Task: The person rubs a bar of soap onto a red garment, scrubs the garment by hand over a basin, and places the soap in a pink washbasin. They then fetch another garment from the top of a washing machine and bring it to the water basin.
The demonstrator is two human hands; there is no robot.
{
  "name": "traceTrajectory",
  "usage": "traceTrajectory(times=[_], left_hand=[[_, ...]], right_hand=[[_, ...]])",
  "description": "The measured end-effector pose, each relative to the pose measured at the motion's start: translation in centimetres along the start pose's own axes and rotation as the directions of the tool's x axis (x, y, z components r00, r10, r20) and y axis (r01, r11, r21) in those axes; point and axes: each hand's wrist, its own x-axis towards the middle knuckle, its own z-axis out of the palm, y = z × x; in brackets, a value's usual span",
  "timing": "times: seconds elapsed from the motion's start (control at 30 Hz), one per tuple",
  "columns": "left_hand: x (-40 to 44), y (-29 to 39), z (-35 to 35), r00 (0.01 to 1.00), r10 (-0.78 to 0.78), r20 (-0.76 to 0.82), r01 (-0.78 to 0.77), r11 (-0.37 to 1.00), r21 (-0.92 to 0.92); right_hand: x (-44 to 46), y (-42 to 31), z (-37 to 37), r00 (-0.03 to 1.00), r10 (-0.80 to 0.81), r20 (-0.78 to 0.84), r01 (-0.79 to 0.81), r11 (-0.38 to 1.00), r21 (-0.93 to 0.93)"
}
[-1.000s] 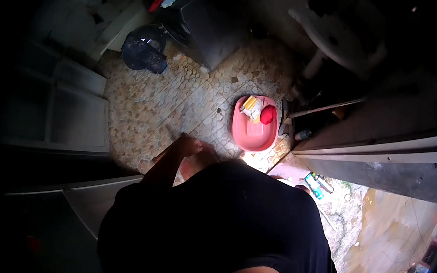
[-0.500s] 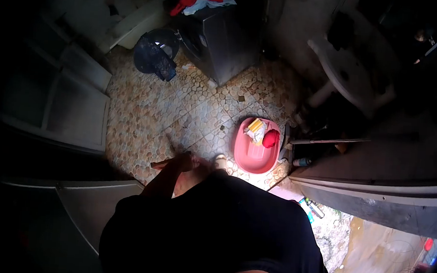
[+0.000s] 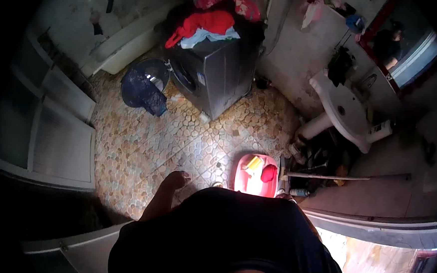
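Observation:
My left hand (image 3: pixel 179 178) hangs over the tiled floor, left of my body. Its fingers look loosely curled, and nothing shows in them. To the right of my body, a small part of my right hand (image 3: pixel 286 196) appears beside the rim of a pink plastic basin (image 3: pixel 238 174); its fingers are too hidden to make out, and I cannot tell if it touches the rim. Inside the basin lie a yellow-and-white item (image 3: pixel 253 163) and a red cloth-like bundle (image 3: pixel 269 173). My black shirt covers the basin's near edge.
A grey front-loading washing machine (image 3: pixel 222 79) with red and pale clothes (image 3: pixel 205 25) on top stands ahead. Left of it is a dark tub (image 3: pixel 134 84) with dark cloth over its rim. A white pedestal sink (image 3: pixel 338 106) and a long stick (image 3: pixel 326 176) are at right.
The view has tilted up and brightened, so the room sits lower in the picture. The basin is now partly behind my shirt. A bit of my right hand has appeared beside it.

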Motion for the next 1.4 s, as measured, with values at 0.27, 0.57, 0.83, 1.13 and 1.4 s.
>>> traceTrajectory(times=[0.27,0.57,0.83,1.13,1.4], left_hand=[[2.1,4.5,-8.5,0.914,-0.378,-0.148,0.406,0.842,0.354],[1.5,-7.8,-5.8,0.947,-0.302,-0.112,0.321,0.907,0.273],[0.8,0.9,-9.3,0.854,-0.459,-0.244,0.512,0.824,0.242],[8.5,5.6,-15.1,0.946,-0.028,-0.322,0.196,0.844,0.5],[21.8,7.7,-32.1,0.771,-0.027,-0.637,0.114,0.989,0.096]], right_hand=[[-2.8,-14.2,-26.7,0.914,0.175,-0.367,-0.023,0.923,0.384],[3.5,-2.4,-16.2,0.971,0.016,-0.237,-0.018,1.0,-0.004],[7.8,6.5,-8.4,0.946,-0.024,-0.324,-0.061,0.967,-0.249],[9.9,9.3,-0.1,0.91,0.006,-0.416,-0.168,0.92,-0.353],[8.5,3.9,-7.4,0.933,0.254,-0.254,-0.262,0.965,0.004]])
